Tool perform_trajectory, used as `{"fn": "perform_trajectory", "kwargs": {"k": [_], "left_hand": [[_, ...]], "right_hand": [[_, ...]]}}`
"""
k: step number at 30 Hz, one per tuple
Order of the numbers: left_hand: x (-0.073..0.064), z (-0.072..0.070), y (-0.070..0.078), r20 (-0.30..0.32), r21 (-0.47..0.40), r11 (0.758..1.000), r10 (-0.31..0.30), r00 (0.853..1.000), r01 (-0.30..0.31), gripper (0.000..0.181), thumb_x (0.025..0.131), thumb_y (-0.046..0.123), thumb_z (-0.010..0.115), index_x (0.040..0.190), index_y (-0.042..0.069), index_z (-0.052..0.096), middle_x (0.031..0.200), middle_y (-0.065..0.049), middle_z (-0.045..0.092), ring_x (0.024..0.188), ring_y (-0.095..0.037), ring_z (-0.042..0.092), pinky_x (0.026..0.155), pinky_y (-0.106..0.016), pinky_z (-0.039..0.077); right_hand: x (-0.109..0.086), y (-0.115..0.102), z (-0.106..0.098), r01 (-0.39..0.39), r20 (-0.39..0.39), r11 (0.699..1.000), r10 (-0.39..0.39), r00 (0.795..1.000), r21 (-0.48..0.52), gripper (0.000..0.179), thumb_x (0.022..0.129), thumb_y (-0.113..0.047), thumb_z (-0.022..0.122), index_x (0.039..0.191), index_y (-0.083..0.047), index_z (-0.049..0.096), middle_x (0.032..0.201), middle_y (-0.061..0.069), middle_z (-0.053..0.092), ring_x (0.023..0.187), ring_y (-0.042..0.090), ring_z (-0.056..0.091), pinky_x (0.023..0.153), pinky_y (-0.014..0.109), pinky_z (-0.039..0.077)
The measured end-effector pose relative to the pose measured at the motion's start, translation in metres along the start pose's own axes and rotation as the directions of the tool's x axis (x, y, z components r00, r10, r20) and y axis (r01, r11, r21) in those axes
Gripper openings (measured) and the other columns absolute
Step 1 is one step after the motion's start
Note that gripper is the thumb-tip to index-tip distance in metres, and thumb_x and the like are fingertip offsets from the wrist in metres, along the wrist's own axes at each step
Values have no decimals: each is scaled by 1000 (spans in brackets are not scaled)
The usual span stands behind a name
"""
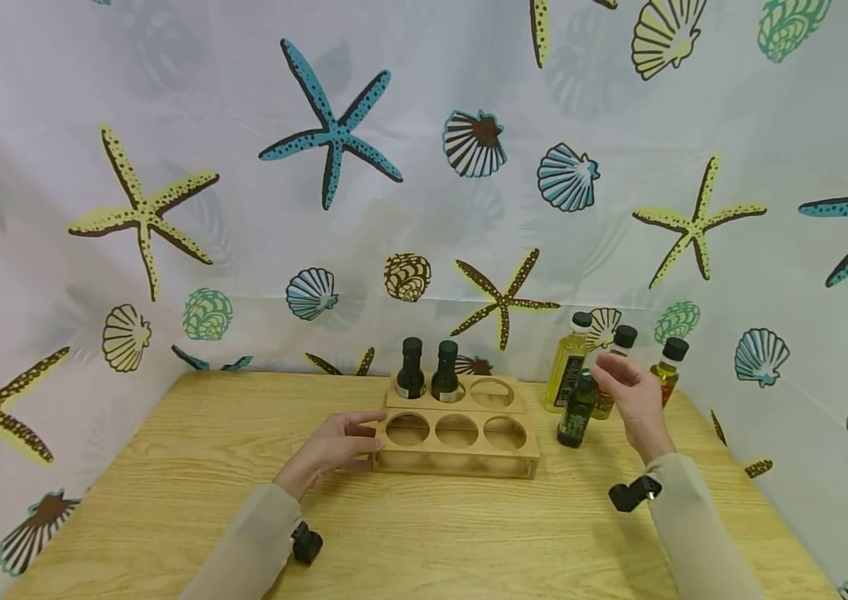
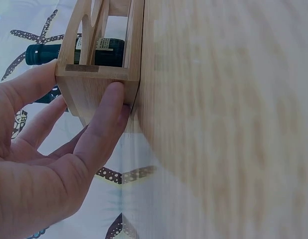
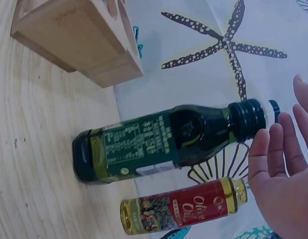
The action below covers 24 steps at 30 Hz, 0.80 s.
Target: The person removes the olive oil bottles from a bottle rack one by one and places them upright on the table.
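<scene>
A wooden bottle rack [image 1: 457, 463] with two tiers of round holes stands mid-table. Two dark bottles [image 1: 411, 371] [image 1: 445, 372] occupy the left and middle holes of its back tier. My left hand [image 1: 336, 443] touches the rack's left end with extended fingers, as the left wrist view also shows. Over at the right, a dark green bottle [image 1: 577, 412] with a printed label [image 3: 139, 144] stands on the table. Beside its cap, my right hand [image 1: 632, 398] has its fingers loosely spread, thumb apart; whether a fingertip touches the cap, I cannot tell.
Behind the green bottle stand a yellow oil bottle [image 1: 567, 367] and two more black-capped oil bottles [image 1: 622, 340] [image 1: 668, 371], partly covered by my right hand. A curtain [image 1: 424, 208] printed with starfish and shells hangs behind the wooden table [image 1: 424, 533].
</scene>
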<state>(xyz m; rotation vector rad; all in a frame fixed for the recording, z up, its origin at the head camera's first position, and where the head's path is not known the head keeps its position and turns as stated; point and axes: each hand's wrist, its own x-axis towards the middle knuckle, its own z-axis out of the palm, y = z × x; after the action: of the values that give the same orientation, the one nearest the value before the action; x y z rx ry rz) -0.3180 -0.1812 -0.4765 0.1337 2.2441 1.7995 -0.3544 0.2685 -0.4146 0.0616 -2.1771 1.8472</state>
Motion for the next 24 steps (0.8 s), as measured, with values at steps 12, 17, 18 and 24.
{"fn": "perform_trajectory", "kwargs": {"k": [12,17,18,24], "left_hand": [[0,-1,0,3,-15,1000,-15,1000,15,55,93,10,67,145,15,50,144,-26,45,117,-32,60,87,-46,58],[0,-1,0,5,-15,1000,-17,1000,17,56,93,10,68,145,15,50,144,-27,44,117,-33,60,87,-47,58],[0,-1,0,5,-15,1000,-17,1000,17,56,93,10,68,145,15,50,144,-27,44,117,-33,60,87,-47,58],[0,0,0,4,-15,1000,-16,1000,16,56,93,10,68,145,15,50,144,-27,44,118,-34,60,86,-46,58]], "right_hand": [[-2,-13,18,74,66,997,-74,995,-3,52,91,-31,72,129,2,60,106,-12,67,94,6,65,83,26,57],[-3,-14,30,76,96,997,-78,992,23,51,92,-28,70,129,6,58,102,-14,66,94,10,66,83,26,57],[-3,-14,32,74,106,997,-77,991,30,51,92,-28,70,129,6,59,101,-14,66,94,9,66,82,25,57],[-4,-17,51,65,155,996,-73,985,58,48,92,-26,71,128,4,60,108,-7,67,94,5,65,83,23,57]]}}
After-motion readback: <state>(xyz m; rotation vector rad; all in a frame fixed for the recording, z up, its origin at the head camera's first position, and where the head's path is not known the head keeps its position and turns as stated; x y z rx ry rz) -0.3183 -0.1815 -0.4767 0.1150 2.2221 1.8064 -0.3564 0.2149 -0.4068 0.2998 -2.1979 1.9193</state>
